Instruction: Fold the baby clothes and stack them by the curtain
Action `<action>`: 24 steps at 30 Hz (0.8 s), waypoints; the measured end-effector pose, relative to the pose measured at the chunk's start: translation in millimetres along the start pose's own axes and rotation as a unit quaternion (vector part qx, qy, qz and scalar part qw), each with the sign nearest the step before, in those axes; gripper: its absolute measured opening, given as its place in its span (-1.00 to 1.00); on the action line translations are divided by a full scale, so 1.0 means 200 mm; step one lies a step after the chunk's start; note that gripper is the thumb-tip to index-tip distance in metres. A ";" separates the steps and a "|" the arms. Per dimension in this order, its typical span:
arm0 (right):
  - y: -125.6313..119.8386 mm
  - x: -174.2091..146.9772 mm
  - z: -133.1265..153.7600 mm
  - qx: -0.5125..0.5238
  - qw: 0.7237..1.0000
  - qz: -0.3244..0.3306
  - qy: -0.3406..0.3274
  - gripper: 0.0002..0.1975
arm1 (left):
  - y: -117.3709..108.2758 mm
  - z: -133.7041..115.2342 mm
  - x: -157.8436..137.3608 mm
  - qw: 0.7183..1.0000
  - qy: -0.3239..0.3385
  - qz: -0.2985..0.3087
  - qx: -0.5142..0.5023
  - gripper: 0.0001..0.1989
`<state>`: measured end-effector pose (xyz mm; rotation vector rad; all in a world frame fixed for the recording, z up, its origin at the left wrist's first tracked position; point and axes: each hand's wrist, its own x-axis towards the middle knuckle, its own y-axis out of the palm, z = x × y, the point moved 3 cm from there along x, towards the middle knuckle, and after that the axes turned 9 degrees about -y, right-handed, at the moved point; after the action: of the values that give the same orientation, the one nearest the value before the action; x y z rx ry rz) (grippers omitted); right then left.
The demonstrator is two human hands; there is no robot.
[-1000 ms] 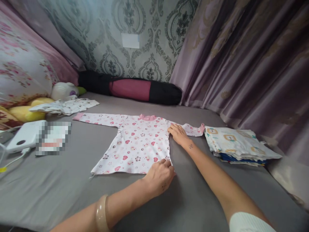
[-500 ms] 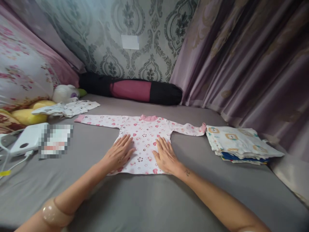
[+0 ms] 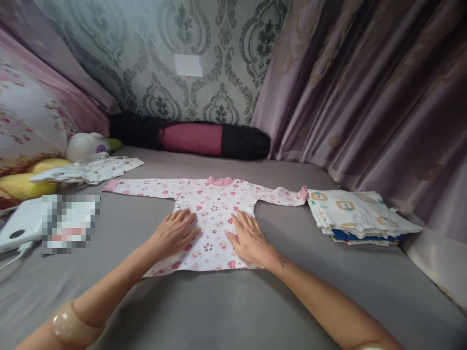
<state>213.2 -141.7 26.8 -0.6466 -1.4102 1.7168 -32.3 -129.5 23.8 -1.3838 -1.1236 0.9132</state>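
A small white long-sleeved shirt (image 3: 213,214) with pink hearts, flowers, pink collar and pink cuffs lies spread on the grey sheet. Both its sleeves stretch out sideways. My left hand (image 3: 175,233) rests flat on the left side of the shirt's body, fingers extended. On the right side of the body lies my right hand (image 3: 250,238), palm down, with its fingers stretched out too. The cloth beneath both palms is hidden. The right cuff touches or nearly touches a stack of folded clothes (image 3: 359,211), whose top piece is white with orange and green prints.
A black and maroon long bag (image 3: 191,137) lies along the wall. At the left are a crumpled white garment (image 3: 95,170), a yellow plush (image 3: 29,184), a white plush toy (image 3: 85,146), a white device (image 3: 27,223) with a cable, and a blurred-out packet (image 3: 73,223). Curtains (image 3: 310,97) hang at the right.
The view has shifted slightly, so most things appear a little farther left. Both hands remain flat on the shirt, and its lower left corner now reaches further out to the left.
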 end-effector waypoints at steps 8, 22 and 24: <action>-0.03 0.40 -0.17 -0.031 0.997 -0.040 0.059 -0.44 | 0.08 -0.17 0.50 0.998 0.038 -0.032 -0.027 -0.55; 0.09 0.70 -0.33 -0.026 0.994 -0.017 0.100 -0.41 | 0.25 -0.15 0.82 0.998 -0.060 -0.018 0.002 -0.42; 0.09 0.70 -0.34 -0.021 0.994 -0.021 0.102 -0.42 | 0.24 -0.15 0.82 0.998 -0.059 -0.017 0.005 -0.42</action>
<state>185.3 11.3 6.6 -0.7879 -1.3102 1.5449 45.8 21.6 -9.9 -1.3137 -1.2263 0.9855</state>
